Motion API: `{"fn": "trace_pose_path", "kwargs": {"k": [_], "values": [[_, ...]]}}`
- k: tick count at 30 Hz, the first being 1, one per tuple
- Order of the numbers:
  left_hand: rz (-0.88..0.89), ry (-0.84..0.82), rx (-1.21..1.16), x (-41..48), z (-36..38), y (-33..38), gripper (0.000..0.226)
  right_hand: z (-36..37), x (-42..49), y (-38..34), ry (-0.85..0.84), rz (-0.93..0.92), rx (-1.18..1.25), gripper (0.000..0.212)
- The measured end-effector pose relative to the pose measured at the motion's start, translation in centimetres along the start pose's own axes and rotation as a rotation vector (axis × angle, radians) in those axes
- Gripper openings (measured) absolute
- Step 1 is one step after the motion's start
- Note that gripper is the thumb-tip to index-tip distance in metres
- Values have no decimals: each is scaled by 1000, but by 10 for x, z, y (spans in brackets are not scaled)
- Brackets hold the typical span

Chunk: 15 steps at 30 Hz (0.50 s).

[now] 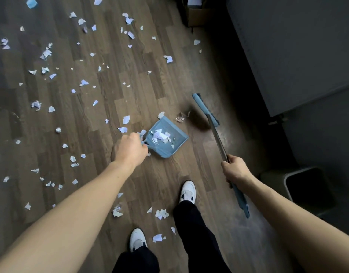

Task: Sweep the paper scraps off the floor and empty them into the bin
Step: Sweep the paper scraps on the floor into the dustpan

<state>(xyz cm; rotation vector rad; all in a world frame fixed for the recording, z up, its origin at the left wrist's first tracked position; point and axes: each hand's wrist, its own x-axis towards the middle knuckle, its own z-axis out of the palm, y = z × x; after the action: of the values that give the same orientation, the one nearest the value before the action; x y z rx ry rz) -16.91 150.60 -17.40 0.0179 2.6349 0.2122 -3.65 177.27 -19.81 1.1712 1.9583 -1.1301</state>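
Observation:
A blue dustpan [176,141] rests on the wooden floor at centre, with several white paper scraps lying inside it. My left hand [130,149] grips its handle at the pan's left end. My right hand [234,169] is closed around the metal shaft of a blue broom [206,110], whose head sits on the floor just right of the pan. A crumpled scrap [180,117] lies between the broom head and the pan's mouth. Many paper scraps [45,54] are scattered over the floor to the left and far side. A dark bin [309,186] stands at the right.
A grey cabinet or wall [297,52] runs along the right side. A cardboard box [197,15] stands at the top by the wall. My two feet in white shoes [187,191] are planted below the dustpan, with more scraps around them.

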Motion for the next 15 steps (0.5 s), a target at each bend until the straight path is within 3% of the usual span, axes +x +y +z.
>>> {"fn": "trace_pose_path", "kwargs": {"k": [6,15], "values": [[-18,-9,53,28,-10,22,11,-28,47,-29,13,-25,-95,16],[-20,-9,109,40,-10,18,17,-24,96,-66,17,-79,-326,32]]}}
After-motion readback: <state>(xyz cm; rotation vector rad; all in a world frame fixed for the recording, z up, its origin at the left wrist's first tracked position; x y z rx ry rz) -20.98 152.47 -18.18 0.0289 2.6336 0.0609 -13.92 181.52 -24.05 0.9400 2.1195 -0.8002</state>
